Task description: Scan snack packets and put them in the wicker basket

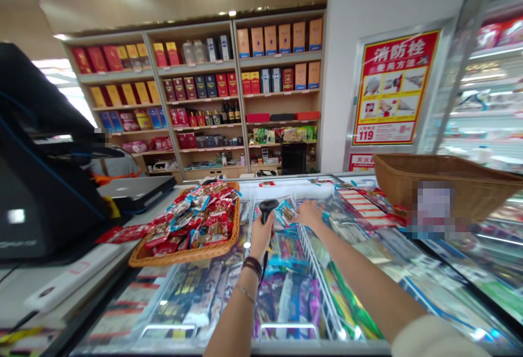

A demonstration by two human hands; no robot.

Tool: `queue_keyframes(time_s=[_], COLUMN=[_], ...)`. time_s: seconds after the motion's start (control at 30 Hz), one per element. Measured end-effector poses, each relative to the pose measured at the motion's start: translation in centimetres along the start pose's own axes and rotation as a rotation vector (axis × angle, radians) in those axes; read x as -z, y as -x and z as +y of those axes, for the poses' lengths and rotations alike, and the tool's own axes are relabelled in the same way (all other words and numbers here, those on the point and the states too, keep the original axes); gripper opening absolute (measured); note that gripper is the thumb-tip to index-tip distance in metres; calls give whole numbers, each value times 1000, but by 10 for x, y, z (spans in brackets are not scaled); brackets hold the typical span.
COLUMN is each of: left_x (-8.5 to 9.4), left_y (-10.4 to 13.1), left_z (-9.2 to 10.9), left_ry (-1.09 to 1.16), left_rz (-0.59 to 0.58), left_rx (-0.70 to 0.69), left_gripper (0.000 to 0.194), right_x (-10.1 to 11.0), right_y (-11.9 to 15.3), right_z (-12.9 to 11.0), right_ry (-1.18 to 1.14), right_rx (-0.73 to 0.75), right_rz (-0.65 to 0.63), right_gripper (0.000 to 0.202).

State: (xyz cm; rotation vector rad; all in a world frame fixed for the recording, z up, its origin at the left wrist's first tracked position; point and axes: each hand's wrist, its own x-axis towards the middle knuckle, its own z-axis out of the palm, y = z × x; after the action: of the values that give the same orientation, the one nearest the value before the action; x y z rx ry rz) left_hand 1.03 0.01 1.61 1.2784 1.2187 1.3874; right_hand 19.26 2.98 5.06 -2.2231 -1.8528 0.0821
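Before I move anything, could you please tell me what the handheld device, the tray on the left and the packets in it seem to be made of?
Handheld device: probably hard plastic, given its smooth-looking, molded black body. Tray: woven tan strands with slight shine, perhaps wicker or plastic imitation. Packets: likely thin plastic film, glossy and crinkled.

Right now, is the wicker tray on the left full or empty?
Full. The wicker tray is heaped with red and blue packets, mounded above its edge, some red ones reaching past its left side.
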Motion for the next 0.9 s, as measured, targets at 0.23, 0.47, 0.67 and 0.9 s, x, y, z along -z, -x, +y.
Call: queue_keyframes(time_s=[0.23,0.47,0.67,0.9], left_x=[-3,-8,-11,-10], left_y=[-1,6,13,17], left_z=[-10,-6,-1,4], left_ry=[-1,-50,-129,-159], left_rz=[-22,-134,-271,-366], left_rx=[-36,-50,-126,-131], left_gripper=[54,54,49,48], right_x=[-16,-39,-30,-12], right_y=[-4,-17,-20,-23], right_z=[6,39,57,61], right_ry=[-257,-633,-631,-472], right_rx=[-73,-6,73,171], right_rz=[126,424,311,282], right_gripper=[12,32,34,31])
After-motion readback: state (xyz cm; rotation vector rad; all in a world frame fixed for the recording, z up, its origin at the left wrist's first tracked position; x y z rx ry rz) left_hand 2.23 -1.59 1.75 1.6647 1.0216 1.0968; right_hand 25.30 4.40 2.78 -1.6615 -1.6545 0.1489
